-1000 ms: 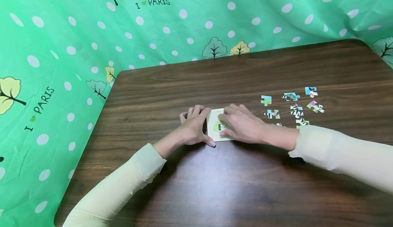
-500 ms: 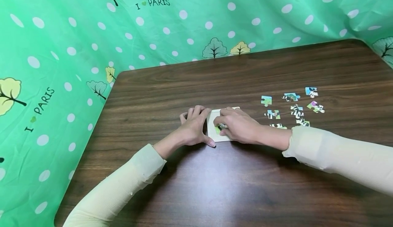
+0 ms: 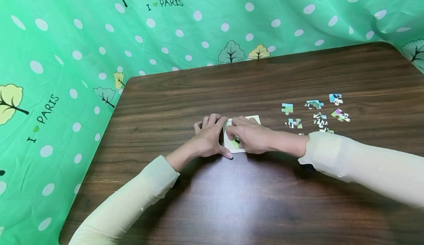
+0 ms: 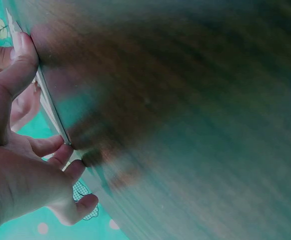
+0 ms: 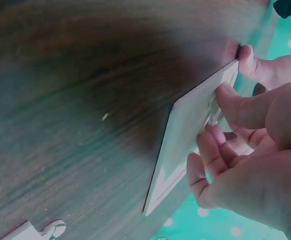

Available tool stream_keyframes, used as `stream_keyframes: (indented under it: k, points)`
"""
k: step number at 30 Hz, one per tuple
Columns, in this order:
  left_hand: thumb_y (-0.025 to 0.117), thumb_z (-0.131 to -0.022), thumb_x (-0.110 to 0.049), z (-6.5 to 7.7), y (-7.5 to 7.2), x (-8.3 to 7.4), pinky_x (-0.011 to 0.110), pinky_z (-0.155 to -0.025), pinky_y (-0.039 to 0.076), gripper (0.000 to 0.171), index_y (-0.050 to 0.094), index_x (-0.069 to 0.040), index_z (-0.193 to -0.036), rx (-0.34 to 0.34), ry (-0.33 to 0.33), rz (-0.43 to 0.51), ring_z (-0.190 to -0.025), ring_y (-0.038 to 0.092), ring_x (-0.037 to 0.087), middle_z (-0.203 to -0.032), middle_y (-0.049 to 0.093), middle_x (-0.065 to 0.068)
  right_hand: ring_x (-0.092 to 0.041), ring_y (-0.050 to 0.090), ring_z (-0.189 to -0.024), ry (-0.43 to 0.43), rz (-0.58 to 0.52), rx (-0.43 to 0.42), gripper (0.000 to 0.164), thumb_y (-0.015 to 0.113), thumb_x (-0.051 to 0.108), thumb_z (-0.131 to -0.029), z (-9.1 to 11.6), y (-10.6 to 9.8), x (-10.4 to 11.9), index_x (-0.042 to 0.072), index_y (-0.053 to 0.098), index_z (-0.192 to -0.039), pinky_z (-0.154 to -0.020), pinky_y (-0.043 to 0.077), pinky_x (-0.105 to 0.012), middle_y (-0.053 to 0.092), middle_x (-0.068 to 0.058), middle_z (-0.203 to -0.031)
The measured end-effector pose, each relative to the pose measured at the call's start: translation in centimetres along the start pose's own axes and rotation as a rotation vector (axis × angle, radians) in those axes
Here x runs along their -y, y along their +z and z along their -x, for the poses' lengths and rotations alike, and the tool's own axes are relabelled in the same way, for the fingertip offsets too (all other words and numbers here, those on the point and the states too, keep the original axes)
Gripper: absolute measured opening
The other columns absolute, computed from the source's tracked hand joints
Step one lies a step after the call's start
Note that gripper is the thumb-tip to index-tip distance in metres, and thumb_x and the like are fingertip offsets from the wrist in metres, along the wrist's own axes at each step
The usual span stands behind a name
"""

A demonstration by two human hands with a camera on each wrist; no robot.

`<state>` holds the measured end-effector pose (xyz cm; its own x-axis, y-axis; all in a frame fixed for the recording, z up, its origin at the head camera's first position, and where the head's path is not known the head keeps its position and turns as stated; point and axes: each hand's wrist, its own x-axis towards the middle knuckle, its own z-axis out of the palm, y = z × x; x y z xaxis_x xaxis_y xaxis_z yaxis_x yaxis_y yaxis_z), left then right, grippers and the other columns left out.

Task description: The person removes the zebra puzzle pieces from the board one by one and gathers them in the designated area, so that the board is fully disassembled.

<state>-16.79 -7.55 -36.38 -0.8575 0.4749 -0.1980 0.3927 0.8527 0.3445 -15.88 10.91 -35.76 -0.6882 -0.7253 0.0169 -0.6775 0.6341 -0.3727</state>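
A small, pale, square puzzle tray (image 3: 226, 141) lies flat on the table. My left hand (image 3: 208, 138) holds its left side, thumb at the near corner and fingers spread along to the far corner. Over the tray is my right hand (image 3: 253, 136), its thumb and fingertips pinching a puzzle piece (image 5: 213, 111) with green and black-and-white print close to the tray's surface. In the head view, green print (image 3: 235, 143) shows just under those fingertips; the hand hides much of the tray. The right wrist view shows a bare stretch of the tray (image 5: 178, 145).
Several loose puzzle pieces (image 3: 320, 120) lie to the right on the dark wooden table (image 3: 185, 94). The right sleeve (image 3: 351, 160) partly covers the nearest ones. A green dotted cloth (image 3: 198, 28) hangs behind the table and along its left side.
My right hand has slid left across the tray with the piece at its fingertips, uncovering the tray's far right corner. The left hand stays at the tray's left side.
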Motion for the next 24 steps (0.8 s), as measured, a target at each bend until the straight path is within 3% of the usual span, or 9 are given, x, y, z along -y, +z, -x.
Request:
stream_keyframes:
  k: [7, 11, 14, 19, 24]
  points:
    - [0.088, -0.053, -0.051, 0.0, 0.0, 0.0, 0.054, -0.102, 0.019, 0.116, 0.032, -0.016, -0.148, -0.002, -0.002, -0.003, -0.128, 0.028, 0.027, -0.145, 0.03, 0.006, -0.023, 0.051, -0.091, -0.02, -0.037, -0.017, 0.031, 0.075, -0.004, -0.069, 0.3, 0.0, -0.3, 0.014, 0.06, -0.09, -0.077, 0.036, -0.039, 0.055, 0.0, -0.089]
    - [0.088, -0.053, -0.051, 0.0, 0.1, 0.0, 0.055, -0.102, 0.019, 0.117, 0.031, -0.016, -0.148, 0.002, -0.005, -0.007, -0.128, 0.028, 0.026, -0.145, 0.03, 0.006, -0.02, 0.05, -0.089, -0.086, 0.036, 0.008, 0.029, 0.076, 0.005, -0.076, 0.8, -0.3, -0.8, 0.013, 0.066, -0.102, -0.087, 0.037, -0.042, 0.055, 0.0, -0.09]
    - [0.088, -0.053, -0.051, 0.0, 0.1, 0.0, 0.055, -0.103, 0.019, 0.118, 0.03, -0.015, -0.149, 0.005, -0.01, -0.008, -0.128, 0.028, 0.026, -0.145, 0.029, 0.006, -0.017, 0.047, -0.085, -0.188, 0.133, 0.008, 0.028, 0.076, 0.015, -0.08, 1.0, -0.6, -1.4, 0.013, 0.067, -0.107, -0.085, 0.036, -0.039, 0.052, 0.002, -0.087]
    - [0.088, -0.053, -0.051, -0.1, 0.1, 0.1, 0.054, -0.102, 0.019, 0.118, 0.03, -0.016, -0.149, 0.005, -0.008, -0.002, -0.128, 0.028, 0.026, -0.145, 0.03, 0.005, -0.017, 0.043, -0.077, -0.332, 0.254, -0.086, 0.024, 0.077, 0.021, -0.078, 1.5, -1.3, -2.7, 0.013, 0.068, -0.099, -0.075, 0.03, -0.033, 0.046, 0.004, -0.079]
    - [0.089, -0.053, -0.05, 0.0, 0.1, 0.1, 0.054, -0.103, 0.018, 0.117, 0.031, -0.018, -0.148, 0.005, -0.01, 0.014, -0.129, 0.027, 0.026, -0.145, 0.03, 0.006, -0.015, 0.045, -0.077, -0.315, 0.245, -0.147, 0.024, 0.078, 0.02, -0.077, 3.3, -3.5, -4.5, 0.012, 0.07, -0.098, -0.075, 0.03, -0.033, 0.052, 0.003, -0.08]
